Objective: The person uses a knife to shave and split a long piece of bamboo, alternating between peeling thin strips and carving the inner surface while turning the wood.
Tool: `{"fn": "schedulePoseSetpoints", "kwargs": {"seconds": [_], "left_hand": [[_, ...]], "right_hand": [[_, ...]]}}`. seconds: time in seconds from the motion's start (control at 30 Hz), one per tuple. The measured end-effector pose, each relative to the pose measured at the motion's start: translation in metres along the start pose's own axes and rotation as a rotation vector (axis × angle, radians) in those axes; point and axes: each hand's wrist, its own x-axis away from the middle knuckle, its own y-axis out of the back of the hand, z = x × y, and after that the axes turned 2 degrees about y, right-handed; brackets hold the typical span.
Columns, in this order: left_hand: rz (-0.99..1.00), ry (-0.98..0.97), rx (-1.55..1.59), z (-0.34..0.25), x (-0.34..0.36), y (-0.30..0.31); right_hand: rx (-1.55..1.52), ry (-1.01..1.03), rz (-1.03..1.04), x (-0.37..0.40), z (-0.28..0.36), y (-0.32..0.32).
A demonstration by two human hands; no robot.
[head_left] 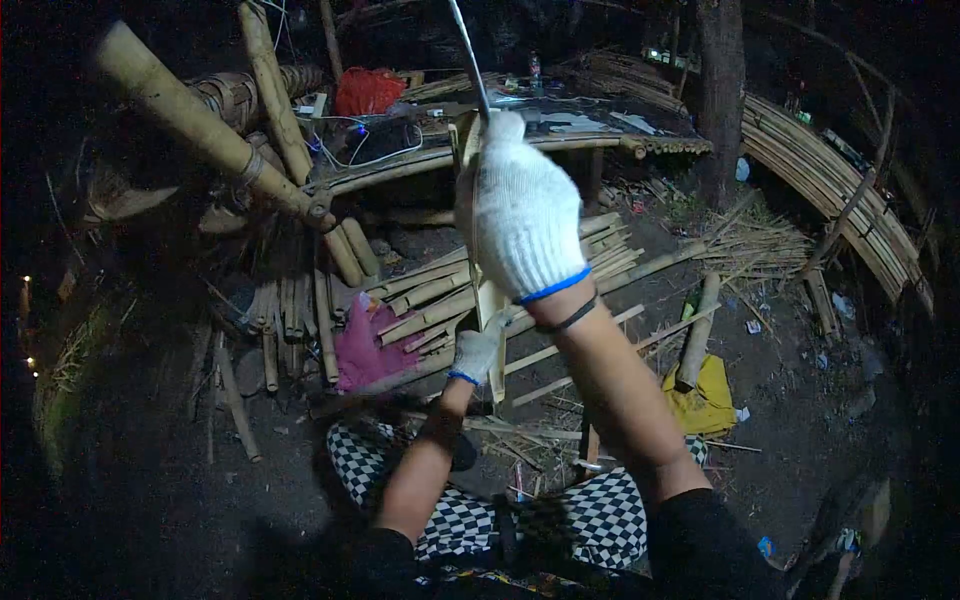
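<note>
My right hand, in a white knitted glove with a blue cuff, is raised in front of me and wrapped round the lower end of a long blade that points up. Right beside that hand stands an upright split bamboo piece. It runs down behind the glove to my left hand, which is lower and closer to my lap. That hand, gloved too, has its fingers closed round the bamboo's lower part. The exact contact between blade and bamboo is hidden by my right glove.
Split bamboo lies piled ahead, with a pink cloth beside it. A bamboo table stands behind. Thick poles lean at the left. At the right are a yellow cloth, a tree trunk and long strips.
</note>
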Motion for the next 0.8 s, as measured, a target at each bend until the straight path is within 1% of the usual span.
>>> {"fn": "schedulePoseSetpoints", "kwargs": {"seconds": [0.07, 0.1, 0.2, 0.23, 0.3, 0.33, 0.37, 0.4, 0.43, 0.47, 0.5, 0.53, 0.6, 0.63, 0.73, 0.77, 0.8], "left_hand": [[-0.066, -0.175, 0.039, 0.003, 0.004, 0.002], [-0.047, -0.097, 0.007, 0.004, 0.005, 0.004], [0.045, -0.141, 0.437, 0.019, -0.001, 0.000], [0.020, -0.154, 0.368, 0.015, 0.002, 0.003], [-0.026, -0.179, 0.232, 0.005, 0.007, 0.007], [-0.026, -0.178, 0.231, 0.005, 0.008, 0.007], [-0.086, -0.299, 0.167, 0.005, 0.008, 0.007], [-0.137, -0.375, 0.103, 0.005, 0.008, 0.006], [-0.195, -0.447, 0.038, 0.002, 0.009, 0.006], [-0.193, -0.447, 0.040, 0.001, 0.011, 0.007], [-0.113, -0.298, -0.016, 0.000, 0.013, 0.008], [-0.135, -0.163, -0.056, -0.006, 0.017, 0.008], [-0.159, 0.110, -0.136, -0.017, 0.023, 0.008], [-0.103, -0.025, -0.060, -0.006, 0.017, 0.005], [0.017, -0.007, -0.255, 0.004, 0.008, 0.001], [-0.028, -0.155, -0.046, 0.003, 0.010, -0.001], [-0.052, -0.203, 0.026, 0.002, 0.011, -0.002]], "right_hand": [[0.053, -0.037, -0.005, 0.004, 0.008, -0.008], [0.044, -0.025, -0.018, 0.007, 0.011, -0.007], [-0.020, -0.085, 0.029, 0.007, 0.020, -0.006], [0.016, -0.048, -0.040, 0.008, 0.020, -0.010], [0.002, -0.046, -0.027, 0.010, 0.018, -0.011], [-0.009, -0.043, -0.011, 0.009, 0.019, -0.007], [-0.008, -0.071, 0.020, 0.008, 0.020, -0.002], [-0.007, -0.073, 0.023, 0.005, 0.021, 0.005], [-0.029, -0.083, 0.070, 0.002, 0.020, 0.011], [-0.050, -0.094, 0.116, -0.001, 0.017, 0.014], [-0.026, -0.070, 0.105, -0.004, 0.013, 0.016], [-0.063, -0.042, 0.094, -0.005, 0.010, 0.020], [-0.052, -0.063, 0.145, -0.010, 0.007, 0.024], [-0.046, -0.064, 0.148, -0.011, 0.006, 0.024], [-0.090, -0.094, 0.129, -0.016, 0.002, 0.020], [-0.095, -0.098, 0.124, -0.018, 0.000, 0.019], [-0.100, -0.102, 0.119, -0.018, -0.002, 0.017]]}}
